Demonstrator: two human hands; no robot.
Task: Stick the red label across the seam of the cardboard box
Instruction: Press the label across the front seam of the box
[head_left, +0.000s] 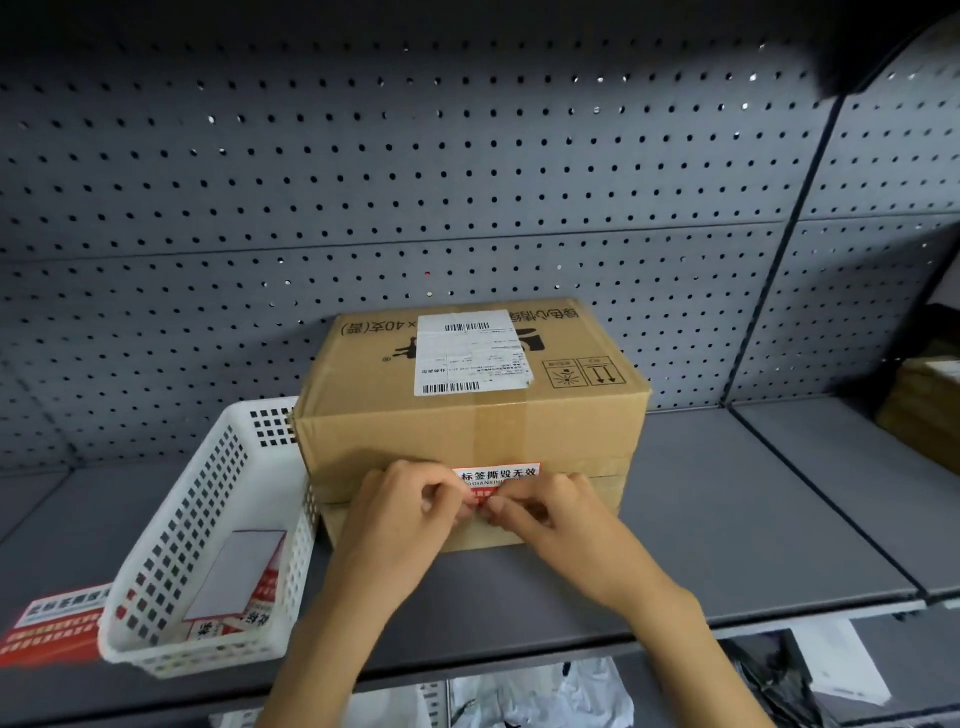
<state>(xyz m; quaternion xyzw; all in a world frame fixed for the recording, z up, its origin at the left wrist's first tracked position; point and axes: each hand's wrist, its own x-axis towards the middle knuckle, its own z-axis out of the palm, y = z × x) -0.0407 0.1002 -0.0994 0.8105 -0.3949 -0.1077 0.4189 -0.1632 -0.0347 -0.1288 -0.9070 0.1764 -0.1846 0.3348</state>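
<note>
1. While the red label (496, 480) lay on the near face of the cardboard box (467, 415), its upper strip with the white band of characters looked flat against the card above the seam (602, 475), and its lower part was hidden under the fingers, so I judged the sticking half done.
2. What was left, as I read it, was to press the lower edge down below the seam and smooth it; whether that edge had already taken hold I could not tell.
3. The left hand (402, 514) came in from seven o'clock of the label, its fingers curled and thumb and forefinger drawn together on the label's lower left edge.
4. The right hand (550, 519) came in from five o'clock, pinched close in the same way on the lower edge, its fingertips almost meeting the other hand's.
5. The box sat on a grey shelf (727, 519), with a white shipping label (470, 353) on its top at twelve o'clock.
6. At eight o'clock a white basket (208, 545) stood just beside the box, holding more red labels, and another sheet (52, 623) lay beyond it at the far left.
</note>
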